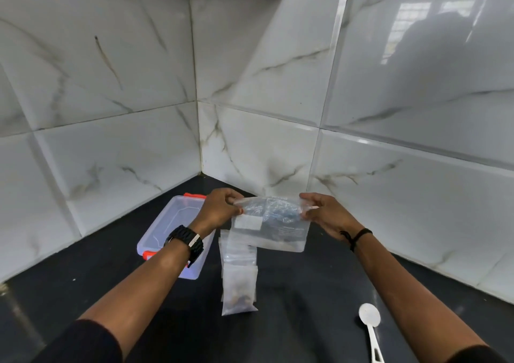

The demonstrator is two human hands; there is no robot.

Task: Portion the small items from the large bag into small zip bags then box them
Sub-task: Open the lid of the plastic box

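I hold a large clear zip bag (274,227) up above the dark counter. My left hand (219,209) pinches its top left corner and my right hand (322,212) pinches its top right corner. The bag hangs upright, with a white label on its left half and a few small pale items at its bottom. Below it on the counter lies a row of small zip bags (239,276); the nearest one holds small brownish items. A clear plastic box (169,223) with orange latches sits to the left, partly hidden by my left forearm.
A white plastic spoon (371,326) lies on the dark counter (306,307) at the lower right. White marble-look tiled walls (111,154) close the counter in behind and on both sides, meeting in a corner just beyond the bag.
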